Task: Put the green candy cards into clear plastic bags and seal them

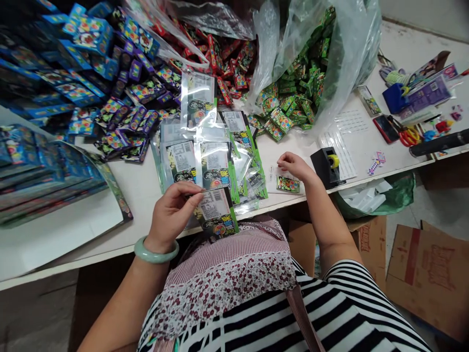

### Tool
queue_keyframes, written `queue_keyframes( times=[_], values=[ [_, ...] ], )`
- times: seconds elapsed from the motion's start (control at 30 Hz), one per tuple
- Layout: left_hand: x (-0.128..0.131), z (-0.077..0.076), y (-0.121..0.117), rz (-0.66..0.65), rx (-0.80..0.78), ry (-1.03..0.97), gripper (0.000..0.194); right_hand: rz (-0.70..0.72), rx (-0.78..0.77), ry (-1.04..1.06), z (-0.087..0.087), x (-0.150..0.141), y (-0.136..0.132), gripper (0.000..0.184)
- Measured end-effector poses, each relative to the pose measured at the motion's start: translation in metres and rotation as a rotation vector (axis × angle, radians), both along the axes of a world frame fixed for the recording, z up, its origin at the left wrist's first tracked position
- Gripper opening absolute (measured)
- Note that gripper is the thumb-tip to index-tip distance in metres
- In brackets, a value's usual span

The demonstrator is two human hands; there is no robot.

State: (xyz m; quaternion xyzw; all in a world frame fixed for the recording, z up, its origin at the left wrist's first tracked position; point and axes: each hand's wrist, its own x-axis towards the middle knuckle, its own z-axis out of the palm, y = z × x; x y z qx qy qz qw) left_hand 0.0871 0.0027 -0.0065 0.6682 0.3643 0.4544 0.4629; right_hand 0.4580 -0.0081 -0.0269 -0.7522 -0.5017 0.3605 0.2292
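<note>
My left hand [176, 210], with a pale green bangle at the wrist, pinches the top edge of a black-and-green printed pouch [216, 212] at the table's front edge. Several more such pouches, with clear plastic parts, lie overlapping in a pile [214, 156] just beyond it. My right hand [295, 165] hovers over a white sheet with small print, its fingers curled together. Whatever they may hold is too small to make out. Just below that hand lies a small green box [288, 184].
Purple boxes [132, 117] and blue boxes [88, 36] are heaped at the left. Red boxes [234, 63] and green boxes [293, 98] spill from clear bags behind. A black tape dispenser [324, 167], a phone [385, 128] and scissors [409, 136] lie right. Cardboard boxes [428, 274] stand below.
</note>
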Motion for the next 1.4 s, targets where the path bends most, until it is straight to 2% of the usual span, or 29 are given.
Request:
queue_keyframes(
  times=[0.1,0.2,0.3,0.43,0.53,0.63,0.7,0.77,0.83,0.93,1.0,1.13,1.23,1.4],
  values=[
    [0.0,-0.001,-0.001,0.019,-0.019,0.026,0.008,0.009,0.081,-0.049,0.003,-0.002,0.006,0.007],
    [-0.001,0.0,-0.002,0.023,-0.017,0.033,0.008,0.071,-0.003,-0.24,0.0,-0.009,0.012,0.007],
    [-0.001,0.001,-0.002,0.017,-0.009,0.034,0.008,0.078,-0.046,-0.277,-0.008,-0.015,0.013,0.004],
    [-0.001,0.0,-0.001,0.025,0.0,0.035,0.01,0.046,-0.03,-0.191,-0.015,-0.015,0.007,0.005],
    [0.0,-0.001,-0.001,0.03,0.003,0.041,0.01,0.015,-0.049,-0.082,-0.013,-0.008,0.003,0.007],
    [0.001,-0.002,-0.001,0.024,0.018,0.047,0.009,-0.032,-0.067,0.115,-0.001,-0.003,0.001,0.01],
    [0.004,-0.003,-0.002,0.028,0.022,0.053,0.01,-0.04,-0.038,0.303,0.014,-0.01,0.001,0.018],
    [0.006,-0.004,-0.003,0.036,0.025,0.055,0.012,0.067,0.031,0.441,0.034,-0.027,0.002,0.024],
    [0.009,-0.004,-0.004,0.039,0.029,0.047,0.014,0.299,0.117,0.479,0.057,-0.054,0.004,0.024],
    [0.012,-0.004,-0.004,0.016,0.03,0.034,0.014,0.631,0.217,0.437,0.086,-0.1,0.013,0.02],
    [0.012,-0.003,-0.003,-0.001,0.034,0.037,0.012,0.746,0.241,0.361,0.095,-0.126,0.022,0.016],
    [0.01,-0.003,-0.003,-0.011,0.029,0.039,0.009,0.798,0.16,0.265,0.092,-0.154,0.037,0.012],
    [0.01,-0.002,-0.002,-0.024,0.035,0.027,0.008,0.786,0.114,0.247,0.089,-0.159,0.041,0.014],
    [0.011,-0.004,0.0,-0.03,0.096,0.002,0.011,0.756,0.04,0.177,0.095,-0.163,0.04,0.013]
  ],
)
